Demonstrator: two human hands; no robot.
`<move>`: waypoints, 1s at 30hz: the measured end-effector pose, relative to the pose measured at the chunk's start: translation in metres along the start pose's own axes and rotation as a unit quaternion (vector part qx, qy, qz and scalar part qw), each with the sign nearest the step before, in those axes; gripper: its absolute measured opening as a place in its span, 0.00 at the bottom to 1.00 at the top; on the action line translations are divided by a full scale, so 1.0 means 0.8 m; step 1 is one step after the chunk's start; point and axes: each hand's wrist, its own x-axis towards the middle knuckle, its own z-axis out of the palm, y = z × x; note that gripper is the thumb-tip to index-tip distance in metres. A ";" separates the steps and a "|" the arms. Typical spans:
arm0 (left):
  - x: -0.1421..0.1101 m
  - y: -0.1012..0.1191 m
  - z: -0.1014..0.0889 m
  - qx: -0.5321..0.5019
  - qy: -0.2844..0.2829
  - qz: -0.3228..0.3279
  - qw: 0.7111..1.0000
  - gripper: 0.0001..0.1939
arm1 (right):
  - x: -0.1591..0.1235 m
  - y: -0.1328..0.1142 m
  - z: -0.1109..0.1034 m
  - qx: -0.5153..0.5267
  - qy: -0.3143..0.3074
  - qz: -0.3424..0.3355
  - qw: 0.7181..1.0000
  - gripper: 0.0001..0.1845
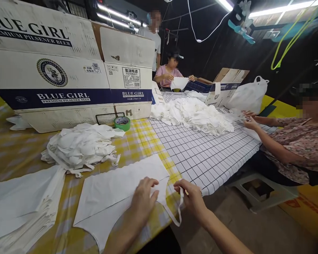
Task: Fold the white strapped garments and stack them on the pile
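A white cut piece of cloth with a crease across it lies flat on the yellow checked tablecloth. My left hand rests on its right part, fingers slightly bent and thumb apart, holding nothing. At the cloth's right end, my right hand pinches a narrow white strap, which loops down below the fingers and runs back toward the cloth. Left of this piece is a stack of similar white cloth pieces. Behind it sits a heap of white cloth pieces with straps.
A large beer carton stands behind the heap, with a roll of green tape beside it. A bigger white cloth pile covers part of the grid-patterned tablecloth. Co-workers sit at the right and far side; another person stands behind.
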 end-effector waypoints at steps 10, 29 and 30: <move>0.023 -0.051 -0.027 0.214 -0.054 0.085 0.972 0.06 | 0.047 -0.020 0.052 0.182 -0.094 0.124 0.971 0.07; 0.021 -0.065 -0.025 0.016 0.033 0.008 0.999 0.07 | 0.072 -0.025 0.080 0.029 -0.112 0.002 0.993 0.09; 0.020 -0.065 -0.024 0.013 0.034 0.006 0.999 0.07 | 0.073 -0.024 0.080 0.032 -0.117 0.005 0.993 0.09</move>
